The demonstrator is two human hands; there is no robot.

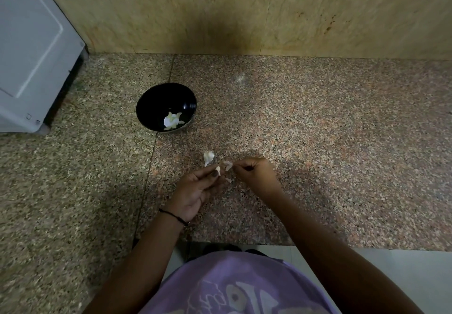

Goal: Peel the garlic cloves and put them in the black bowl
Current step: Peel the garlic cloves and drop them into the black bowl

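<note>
The black bowl [156, 98] stands on the granite counter at the left of centre, with several pale garlic pieces [172, 120] lying inside. My left hand [199, 189] is palm up and pinches a small garlic clove [218, 170] between thumb and fingertips. Just to its right, my right hand [254, 170] has its fingers curled and pinches a thin piece of skin [228, 165]. A loose white garlic skin [208, 157] lies on the counter just beyond my left hand. Another scrap [229, 180] lies between the hands.
A grey-white appliance [31, 51] stands at the back left corner. A beige stone wall [244, 12] runs along the back. The speckled granite counter [342, 130] ends at its front edge near my purple shirt [234, 286].
</note>
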